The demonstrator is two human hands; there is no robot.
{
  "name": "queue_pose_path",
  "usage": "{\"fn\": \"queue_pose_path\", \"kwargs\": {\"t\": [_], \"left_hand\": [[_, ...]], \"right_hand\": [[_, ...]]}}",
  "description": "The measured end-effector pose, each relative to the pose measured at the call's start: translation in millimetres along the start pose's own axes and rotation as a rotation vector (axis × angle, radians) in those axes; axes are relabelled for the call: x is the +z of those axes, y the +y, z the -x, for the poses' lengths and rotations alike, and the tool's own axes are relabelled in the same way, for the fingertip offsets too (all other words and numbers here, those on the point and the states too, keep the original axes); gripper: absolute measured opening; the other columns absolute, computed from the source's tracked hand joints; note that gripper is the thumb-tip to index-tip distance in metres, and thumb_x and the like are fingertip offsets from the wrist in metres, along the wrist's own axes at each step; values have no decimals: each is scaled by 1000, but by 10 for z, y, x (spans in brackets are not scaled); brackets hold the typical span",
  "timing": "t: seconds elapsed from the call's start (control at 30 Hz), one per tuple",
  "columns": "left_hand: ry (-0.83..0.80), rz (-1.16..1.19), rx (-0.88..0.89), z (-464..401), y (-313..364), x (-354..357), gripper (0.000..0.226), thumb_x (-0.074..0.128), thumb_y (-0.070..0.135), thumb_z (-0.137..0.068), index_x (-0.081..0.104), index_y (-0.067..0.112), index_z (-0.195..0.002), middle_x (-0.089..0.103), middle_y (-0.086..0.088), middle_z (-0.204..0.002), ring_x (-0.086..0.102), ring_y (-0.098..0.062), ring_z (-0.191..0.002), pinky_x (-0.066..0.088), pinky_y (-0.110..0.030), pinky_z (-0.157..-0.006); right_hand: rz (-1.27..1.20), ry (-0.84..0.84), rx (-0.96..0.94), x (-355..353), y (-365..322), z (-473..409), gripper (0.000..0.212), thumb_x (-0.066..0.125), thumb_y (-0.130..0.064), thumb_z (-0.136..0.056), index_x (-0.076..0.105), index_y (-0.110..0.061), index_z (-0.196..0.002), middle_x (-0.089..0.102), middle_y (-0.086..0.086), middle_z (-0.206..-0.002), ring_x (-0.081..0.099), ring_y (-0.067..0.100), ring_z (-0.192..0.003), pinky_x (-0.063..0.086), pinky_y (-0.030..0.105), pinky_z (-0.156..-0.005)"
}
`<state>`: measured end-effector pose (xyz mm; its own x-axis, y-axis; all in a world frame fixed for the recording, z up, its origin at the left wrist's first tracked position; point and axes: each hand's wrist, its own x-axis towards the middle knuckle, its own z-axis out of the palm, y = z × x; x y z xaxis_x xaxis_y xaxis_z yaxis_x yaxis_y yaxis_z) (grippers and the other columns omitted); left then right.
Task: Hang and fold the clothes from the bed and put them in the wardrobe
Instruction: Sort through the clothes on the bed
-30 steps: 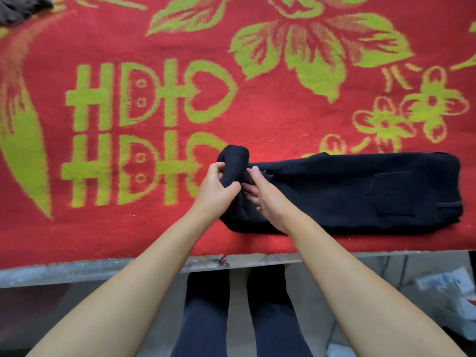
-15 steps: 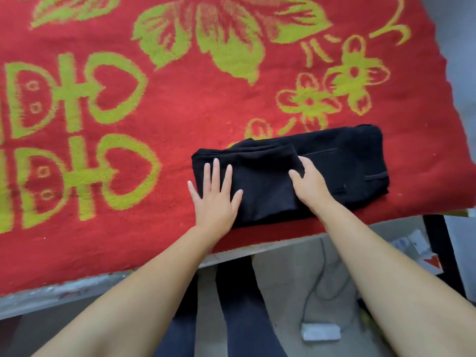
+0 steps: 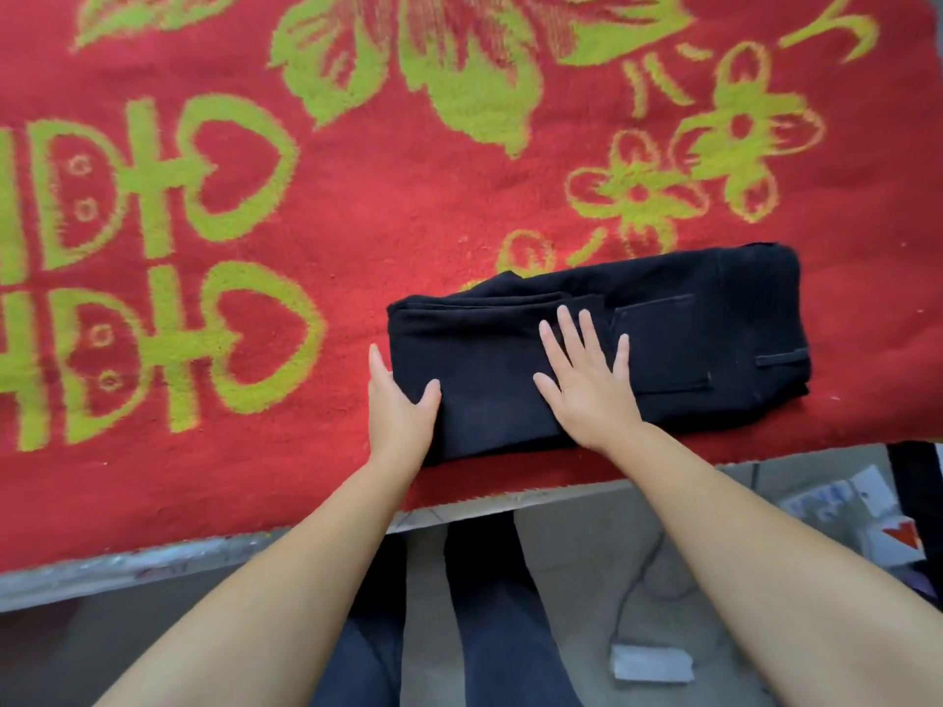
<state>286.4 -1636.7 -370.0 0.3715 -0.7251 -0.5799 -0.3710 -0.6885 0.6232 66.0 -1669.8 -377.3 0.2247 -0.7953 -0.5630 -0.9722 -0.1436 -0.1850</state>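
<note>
Since half a second ago the right hand (image 3: pixel 587 390) has moved from the fold's edge onto the black trousers (image 3: pixel 663 318), fingers spread flat, grip open. The left hand (image 3: pixel 400 405) has slid to their left end, thumb on top, fingers straight. The trousers lie folded on the bed's red blanket (image 3: pixel 357 222) near its front edge; a white box (image 3: pixel 650 663) sits on the floor below.

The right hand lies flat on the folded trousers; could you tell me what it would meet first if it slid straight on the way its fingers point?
The right hand would probably cross the black trousers to their far edge, then reach the red blanket.
</note>
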Motion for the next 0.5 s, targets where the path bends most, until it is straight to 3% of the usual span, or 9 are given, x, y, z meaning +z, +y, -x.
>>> {"fn": "queue_pose_path", "kwargs": {"t": [0.03, 0.1, 0.23, 0.3, 0.37, 0.43, 0.5], "left_hand": [[-32, 136, -119, -25, 35, -46, 70, 65, 21, -88, 28, 15, -146, 50, -7, -136, 52, -20, -119, 41, -30, -99], [-69, 264, -189, -32, 92, -113, 48, 66, 19, -88, 45, 12, -131, 60, -5, -123, 59, -17, -107, 45, -27, -84], [-65, 341, -7, 190, 467, -200, 37, 66, 16, -88, 49, 14, -121, 61, 2, -112, 61, -15, -105, 49, -27, -83], [-121, 360, 134, 389, 764, -203, 39, 64, 12, -89, 50, 16, -125, 62, 4, -113, 61, -11, -104, 49, -20, -82], [-296, 363, 268, 591, 1042, -154, 48, 62, 14, -90, 47, 21, -135, 62, 11, -120, 60, -1, -106, 46, -12, -83], [-491, 275, 385, 729, 1253, -38, 63, 61, 30, -85, 38, 28, -143, 55, 13, -130, 53, 2, -117, 40, -11, -94], [-632, 49, 501, 831, 1413, 115, 78, 51, 54, -76, 33, 27, -146, 47, 12, -131, 39, -1, -125, 27, -10, -103]], "right_hand": [[-5, -16, -6, -42, -26, -2, 62, 22, -47, -102, -9, -28, -153, -28, -7, -156, -27, 14, -143, -11, 58, -114], [-38, -60, -4, -126, -118, 25, 65, 24, -48, -101, -9, -27, -153, -29, -6, -156, -28, 16, -143, -8, 62, -113], [-459, -200, 107, -536, -351, 129, 72, 28, -60, -96, -2, -28, -153, -18, -2, -160, -21, 16, -145, -5, 61, -113], [-863, -260, 76, -837, -490, 252, 76, 35, -66, -91, 2, -36, -153, 1, -5, -162, -2, 11, -148, 5, 45, -120], [-1075, -229, -38, -1111, -594, 422, 84, 46, -68, -84, 6, -39, -152, 30, -10, -154, 33, 7, -139, 26, 32, -115], [-1165, -63, 13, -1316, -482, 531, 68, 58, -53, -85, 30, -36, -144, 57, -14, -128, 57, 3, -115, 43, 28, -99], [-1186, 123, 175, -1453, -153, 578, 29, 60, -31, -87, 55, -28, -115, 65, -10, -99, 63, 9, -95, 50, 31, -85]]}}
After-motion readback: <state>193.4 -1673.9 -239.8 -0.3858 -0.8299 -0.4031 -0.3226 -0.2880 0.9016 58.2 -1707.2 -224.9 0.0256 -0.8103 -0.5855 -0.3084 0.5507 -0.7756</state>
